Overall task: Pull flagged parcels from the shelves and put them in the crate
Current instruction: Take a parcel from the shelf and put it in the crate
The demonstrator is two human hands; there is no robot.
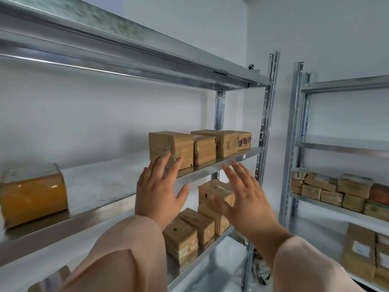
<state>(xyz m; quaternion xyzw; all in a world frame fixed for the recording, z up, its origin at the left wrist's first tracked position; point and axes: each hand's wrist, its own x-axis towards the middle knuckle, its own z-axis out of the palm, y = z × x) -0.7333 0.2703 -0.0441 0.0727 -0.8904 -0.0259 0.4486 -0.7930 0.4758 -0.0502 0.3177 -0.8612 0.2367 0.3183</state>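
Observation:
Both my hands are raised in front of a metal shelf point(117, 182), fingers straight and spread, holding nothing. My left hand point(159, 190) is just in front of the leftmost brown cardboard parcel point(170, 145) in a row of taped parcels. My right hand point(246, 194) is below and to the right of that row, level with the shelf's front edge. The other parcels in the row point(225, 142) stand further right, one with dark printed characters point(244, 142). I see no flag on any parcel. No crate is in view.
A yellow-taped parcel point(33, 197) lies at the shelf's left end. More brown parcels point(195, 226) are stacked on the shelf below. A second metal rack point(294, 144) at right holds many parcels point(336, 190). Steel uprights point(266, 131) stand between the racks.

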